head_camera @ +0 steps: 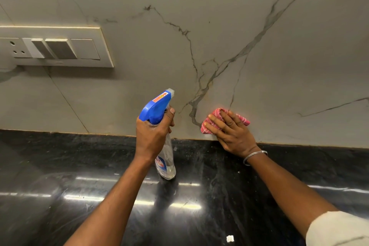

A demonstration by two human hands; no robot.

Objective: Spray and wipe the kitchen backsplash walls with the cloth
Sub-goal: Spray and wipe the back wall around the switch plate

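- Setting: glossy black stone counter (pixel 60 166) ran along a grey marble-look backsplash (pixel 219 16) w/ dark veins; ceiling lights glared off the counter top.
- Nearest cam: small white scrap (pixel 230 238) lay on the counter at the bottom edge, between the two forearms.
- R arm came in from lower right, pale sleeve (pixel 337 229) at the upper arm, thin metal bangle (pixel 254 157) at the wrist.
- L arm came in from bottom centre, bare, wrist bent up toward the wall.
- Left hand (pixel 152 138) was wrapped round the neck of the spray bottle (pixel 166 158), fingers curled tight, index finger out front by the trigger; blue trigger head (pixel 157 107) pointed up-right at the wall.
- Bottle: clear plastic, held upright; its base looked to be at or just above the counter, cannot tell which. Little clear liquid seemed left near the bottom; label partly hidden by the wrist.
- Right hand (pixel 231 132) lay flat, fingers spread & straight, pressing the pink cloth (pixel 216 120) against the backsplash just above the counter joint; no pinch, palm pressure only.
- Cloth was bunched, poking out above & left of the fingers, right of the bottle.
- Far left on the wall: white switch plate (pixel 58 46) w/ a socket & rocker switches.
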